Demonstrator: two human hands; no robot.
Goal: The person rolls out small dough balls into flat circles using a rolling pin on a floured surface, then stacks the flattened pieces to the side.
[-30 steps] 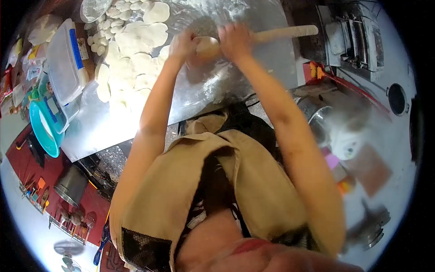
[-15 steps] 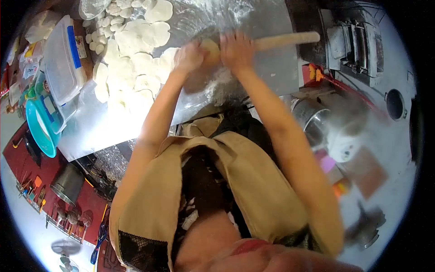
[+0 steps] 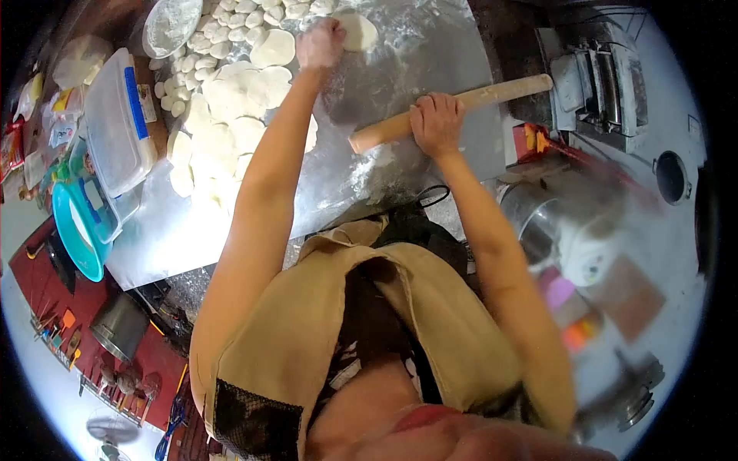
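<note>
My right hand (image 3: 437,123) is wrapped over a long wooden rolling pin (image 3: 503,92), which lies slanted across the floured metal table (image 3: 430,34). Farther up, my left hand (image 3: 320,42) has its fingers curled at the edge of a flat round of dough (image 3: 357,33); what its fingertips pinch, if anything, is too small to tell. Left of that hand lie overlapping flattened dough rounds (image 3: 246,88) and several small dough pieces (image 3: 184,73).
A bowl of flour (image 3: 172,27) stands at the table's back left. A lidded plastic container (image 3: 115,123) and a turquoise basin (image 3: 77,230) are at the left edge. A metal machine (image 3: 607,84) stands at the right, above a metal pot (image 3: 534,215).
My left hand has moved up and away from the rolling pin to a dough round. My right hand has shifted right and down with the pin, which is now clear of the dough.
</note>
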